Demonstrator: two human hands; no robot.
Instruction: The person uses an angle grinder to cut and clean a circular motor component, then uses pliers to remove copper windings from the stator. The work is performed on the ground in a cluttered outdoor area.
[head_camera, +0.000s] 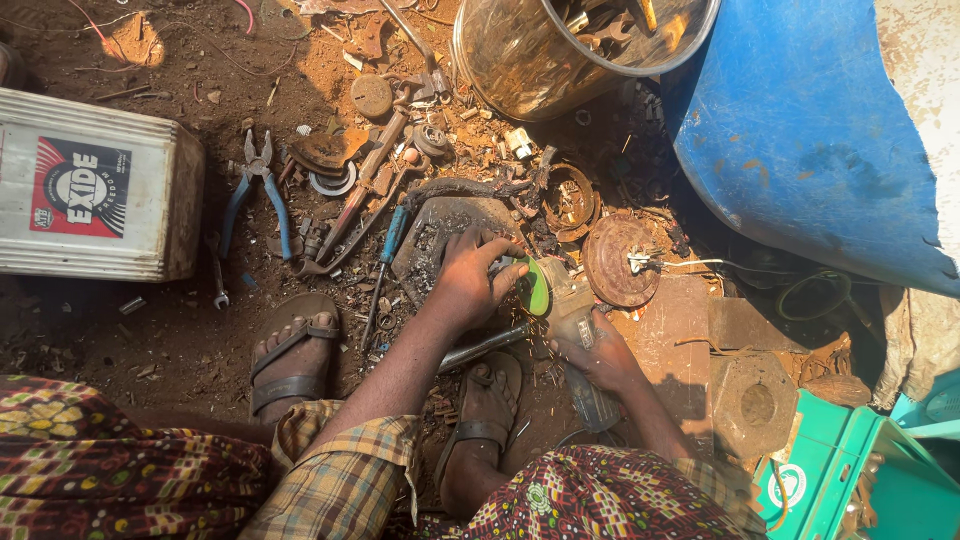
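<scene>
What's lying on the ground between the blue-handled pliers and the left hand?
In the head view, a blue-handled screwdriver lies between the blue-handled pliers and the left hand, amid rusty scrap bits.

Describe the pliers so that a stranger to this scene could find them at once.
Start at the big white battery box on the left. Just right of it, on the dirt among rusty scrap, lie the pliers, jaws pointing away from the person. Their blue handles, spread apart, set them apart from the brown, rusted parts around them.
</scene>
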